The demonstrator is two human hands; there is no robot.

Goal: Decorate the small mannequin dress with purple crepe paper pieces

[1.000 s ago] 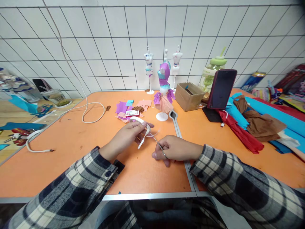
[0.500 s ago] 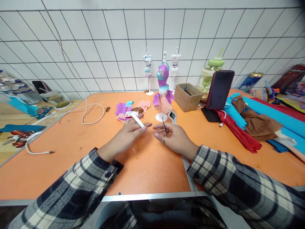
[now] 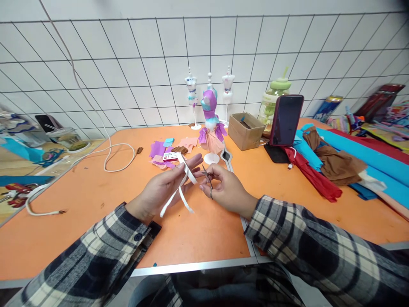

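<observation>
my left hand (image 3: 162,187) half open, pinching white ribbon strip (image 3: 182,187), ends dangling. my right hand (image 3: 223,189) curled around small scissors (image 3: 207,181) beside strip, above orange table (image 3: 96,200).

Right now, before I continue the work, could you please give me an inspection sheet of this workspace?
Surface: orange table, two boards meeting at a metal seam.
Job's things: white strip hangs in two tails from the left hand; small scissors are close beside it.
Clutter: fabric scraps, dressed mannequin, cardboard box, phone upright on a stand, fabric pile at the right.
Grippers: left hand holds the strip; right hand grips the scissors.
Cables: white cable looped on the table at the left, rising along the wall.
Surroundings: tiled wall behind; another cluttered table at the far left.
</observation>
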